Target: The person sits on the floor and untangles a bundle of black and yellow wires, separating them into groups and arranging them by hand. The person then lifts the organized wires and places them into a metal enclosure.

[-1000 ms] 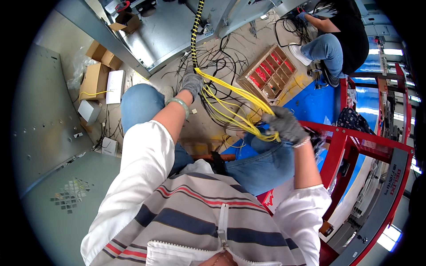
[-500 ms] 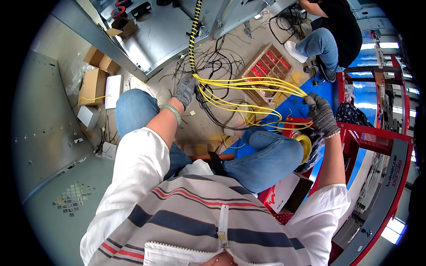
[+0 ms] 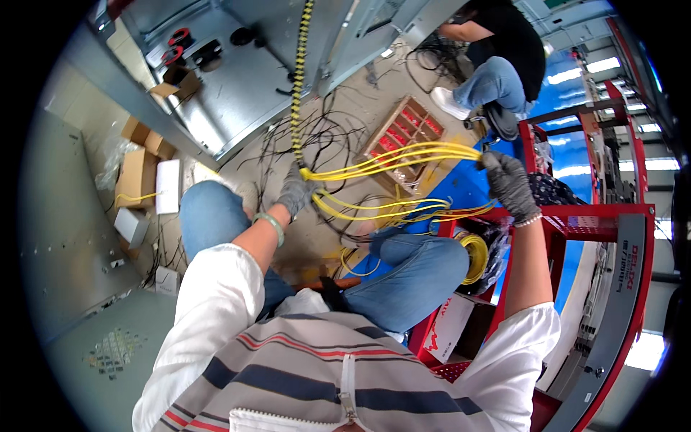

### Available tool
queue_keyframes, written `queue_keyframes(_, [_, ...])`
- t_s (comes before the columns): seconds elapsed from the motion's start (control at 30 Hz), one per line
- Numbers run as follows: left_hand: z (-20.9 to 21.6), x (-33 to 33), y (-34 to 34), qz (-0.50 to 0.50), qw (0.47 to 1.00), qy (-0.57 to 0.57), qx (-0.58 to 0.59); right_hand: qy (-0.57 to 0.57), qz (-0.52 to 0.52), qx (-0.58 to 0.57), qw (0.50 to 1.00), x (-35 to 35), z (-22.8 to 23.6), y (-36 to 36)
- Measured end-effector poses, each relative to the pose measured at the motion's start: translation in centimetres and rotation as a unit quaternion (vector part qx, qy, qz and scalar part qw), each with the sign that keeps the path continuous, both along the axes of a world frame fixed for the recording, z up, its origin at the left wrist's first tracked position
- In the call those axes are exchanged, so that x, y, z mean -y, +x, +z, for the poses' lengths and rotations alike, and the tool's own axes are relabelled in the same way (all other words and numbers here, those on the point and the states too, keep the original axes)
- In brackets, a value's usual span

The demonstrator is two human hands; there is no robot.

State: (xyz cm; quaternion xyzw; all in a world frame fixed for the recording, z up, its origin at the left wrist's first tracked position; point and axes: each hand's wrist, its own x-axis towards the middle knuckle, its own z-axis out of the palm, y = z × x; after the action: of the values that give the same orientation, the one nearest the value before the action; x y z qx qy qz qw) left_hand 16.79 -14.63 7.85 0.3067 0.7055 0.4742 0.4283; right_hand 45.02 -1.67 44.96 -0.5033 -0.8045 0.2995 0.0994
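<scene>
A bundle of yellow wires [image 3: 403,160] stretches across the middle, fanning into several strands. My left hand [image 3: 294,193], in a grey glove, is closed round the bundle where it leaves a black-and-yellow striped wrapped cable [image 3: 297,93] that hangs from the top. On the right, my gloved right hand [image 3: 509,186] pinches the far ends of the upper strands together and holds them taut. Lower yellow strands sag between my hands toward the red cart. The fingertips of my left hand are partly hidden behind the wires.
Black wires [image 3: 324,129] lie tangled on the floor beside an open metal cabinet [image 3: 245,86]. Beyond the bundle sits a divided wooden tray [image 3: 404,137] with red parts. A red cart [image 3: 576,216] with a yellow wire coil [image 3: 473,258] stands right. Cardboard boxes [image 3: 137,176] are left; a co-worker [image 3: 504,72] crouches far right.
The view has shifted, so most things sit further left. Both hands keep hold of the yellow wires, and the upper strands look drawn closer together and straighter.
</scene>
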Motion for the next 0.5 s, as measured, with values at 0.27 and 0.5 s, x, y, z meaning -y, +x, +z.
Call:
queue_keyframes(0.27, [5.6, 0.6, -1.1, 0.011, 0.938, -0.070, -0.338, 0.098, 0.101, 0.281, 0.949, 0.0, 7.9, -1.5])
queue_keyframes(0.5, [6.3, 0.2, -1.2, 0.042, 0.947, -0.072, -0.309, 0.425, -0.211, 0.115, 0.873, -2.0, 3.1, 10.1])
